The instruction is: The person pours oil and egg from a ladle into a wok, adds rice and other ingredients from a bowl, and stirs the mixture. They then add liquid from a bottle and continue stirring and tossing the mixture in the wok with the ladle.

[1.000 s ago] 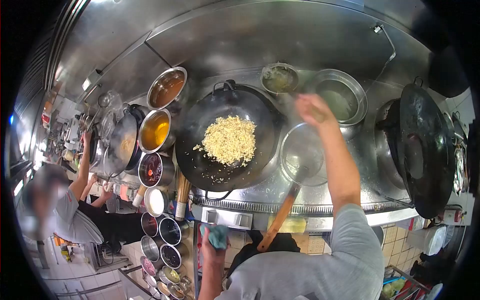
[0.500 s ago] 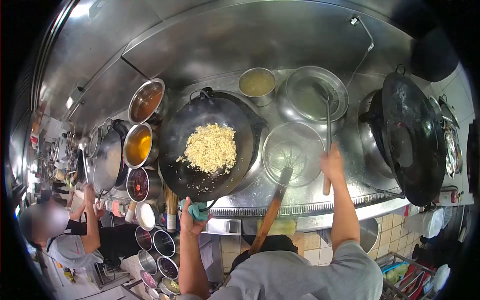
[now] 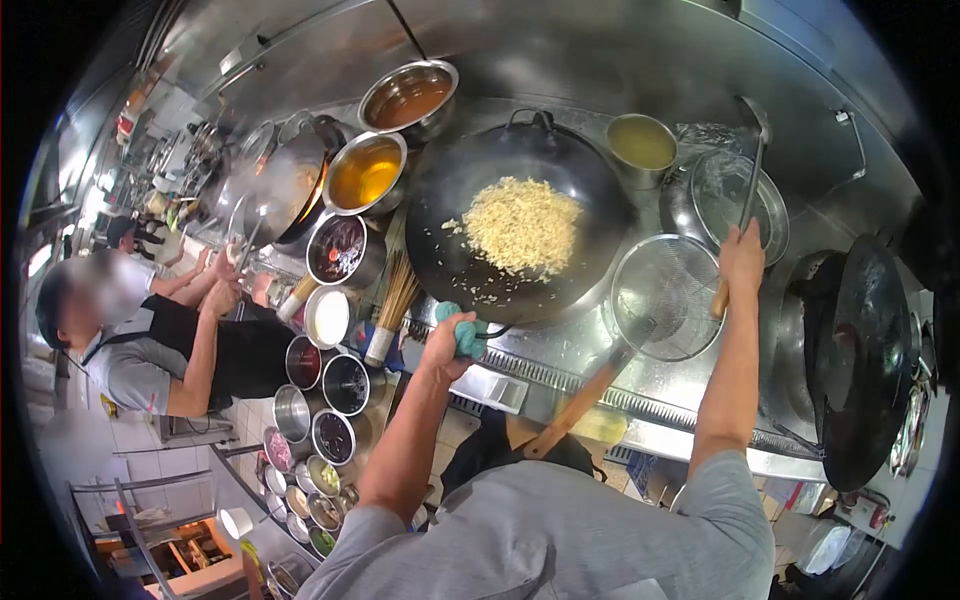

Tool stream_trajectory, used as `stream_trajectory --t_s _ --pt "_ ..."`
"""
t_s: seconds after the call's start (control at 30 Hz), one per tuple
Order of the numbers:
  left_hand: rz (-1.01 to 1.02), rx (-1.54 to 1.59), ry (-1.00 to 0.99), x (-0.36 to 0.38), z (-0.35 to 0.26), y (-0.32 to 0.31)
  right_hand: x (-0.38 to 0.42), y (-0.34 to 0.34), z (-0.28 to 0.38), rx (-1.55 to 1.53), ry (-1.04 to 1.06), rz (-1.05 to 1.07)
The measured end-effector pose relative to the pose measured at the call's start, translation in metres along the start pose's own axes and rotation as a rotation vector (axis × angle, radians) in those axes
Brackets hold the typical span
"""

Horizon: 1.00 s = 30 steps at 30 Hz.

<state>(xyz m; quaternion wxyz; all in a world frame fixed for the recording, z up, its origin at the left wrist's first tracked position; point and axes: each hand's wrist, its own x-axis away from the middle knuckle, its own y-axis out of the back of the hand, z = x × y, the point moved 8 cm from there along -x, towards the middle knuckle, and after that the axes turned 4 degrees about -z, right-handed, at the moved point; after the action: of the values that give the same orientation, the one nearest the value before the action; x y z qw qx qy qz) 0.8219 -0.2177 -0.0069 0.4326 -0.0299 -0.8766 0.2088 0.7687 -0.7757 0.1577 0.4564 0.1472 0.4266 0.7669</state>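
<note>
My left hand (image 3: 447,347) is closed around a teal cloth (image 3: 461,331) at the near handle of a large black wok (image 3: 440,245). A heap of pale yellow fried rice (image 3: 525,225) lies in the wok, with loose grains scattered toward its near side. My right hand (image 3: 741,268) grips the wooden handle of a metal ladle (image 3: 757,160). The ladle's bowl is raised toward the back, beyond a round metal pot (image 3: 778,225). Between my hands, a mesh strainer (image 3: 668,300) rests with its wooden handle pointing toward me.
Left of the wok stand bowls of brown liquid (image 3: 410,100) and yellow oil (image 3: 366,178), a bamboo brush (image 3: 388,320) and several seasoning pots. A pot of yellowish liquid (image 3: 641,145) sits behind. Another black wok (image 3: 860,370) leans at right. A co-worker (image 3: 160,370) cooks at left.
My view has turned left, so the stove appears further right. The ladle's bowl has risen out from over the metal pot toward the back. My left hand stays at the wok handle.
</note>
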Motion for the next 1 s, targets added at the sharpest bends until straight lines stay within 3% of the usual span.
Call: stream_trajectory --t_s 0.03,0.13,0.27,0.33,0.43,0.6,0.73,0.77,0.8,0.9,1.0 --pt "-0.009 -0.021 0.015 0.003 -0.002 -0.002 0.015 0.01 0.007 0.178 0.096 -0.097" --pt "0.022 0.046 0.048 0.013 -0.008 -0.014 0.065 0.023 -0.003 -0.004 0.295 -0.163" --pt "-0.021 0.031 0.106 0.013 -0.009 -0.011 0.163 0.058 0.025 0.112 0.393 0.017" --pt "0.052 0.028 0.119 -0.004 -0.001 -0.003 0.21 0.068 0.036 0.269 0.456 0.082" --pt "0.088 0.018 0.136 -0.01 0.001 -0.003 0.264 0.084 0.051 0.619 0.533 0.104" --pt "0.054 0.049 0.14 -0.01 -0.003 -0.008 0.321 0.074 0.036 0.784 0.761 0.119" --pt "0.07 -0.037 0.148 -0.007 -0.01 -0.005 0.405 0.003 0.067 0.552 0.612 0.468" --pt "0.068 -0.033 0.141 -0.01 -0.01 -0.005 0.42 -0.028 0.061 0.538 0.492 0.548" --pt "0.064 -0.034 0.134 -0.018 -0.007 -0.003 0.436 -0.031 0.107 0.37 0.317 0.612" --pt "0.086 0.003 0.121 -0.017 -0.004 0.009 0.464 -0.018 0.167 0.109 0.151 0.754" --pt "0.092 0.078 0.126 0.039 -0.009 0.037 0.479 0.062 0.205 0.02 0.195 0.852"
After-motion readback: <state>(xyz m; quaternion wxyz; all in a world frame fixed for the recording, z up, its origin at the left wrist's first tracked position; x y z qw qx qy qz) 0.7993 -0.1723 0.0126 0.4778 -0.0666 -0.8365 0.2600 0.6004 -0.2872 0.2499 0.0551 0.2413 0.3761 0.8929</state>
